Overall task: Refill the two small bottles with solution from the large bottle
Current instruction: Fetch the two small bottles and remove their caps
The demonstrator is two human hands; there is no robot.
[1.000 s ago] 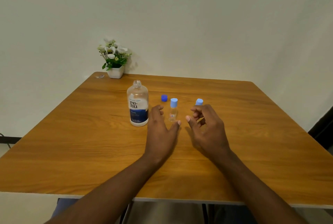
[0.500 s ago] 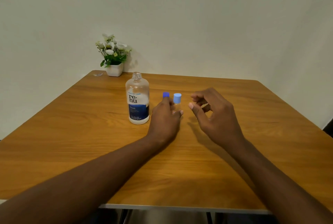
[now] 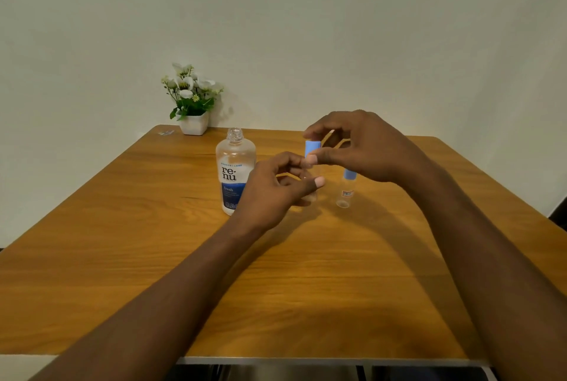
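The large clear "renu" bottle stands uncapped on the wooden table, with solution low inside it. My left hand holds a small clear bottle just right of it, lifted a little off the table. Its body is mostly hidden by my fingers. My right hand pinches that bottle's light blue cap between thumb and forefinger. The second small bottle stands on the table under my right hand, looks empty, and wears its light blue cap. The large bottle's dark blue cap is hidden.
A white pot of white flowers sits at the table's far left corner, with a small scrap beside it. A plain wall rises behind the table. The table's near edge lies just below my forearms.
My left hand has closed on one small bottle and raised it. My right hand has come over from the right and gripped its cap. The camera has tilted, shifting the scene lower.
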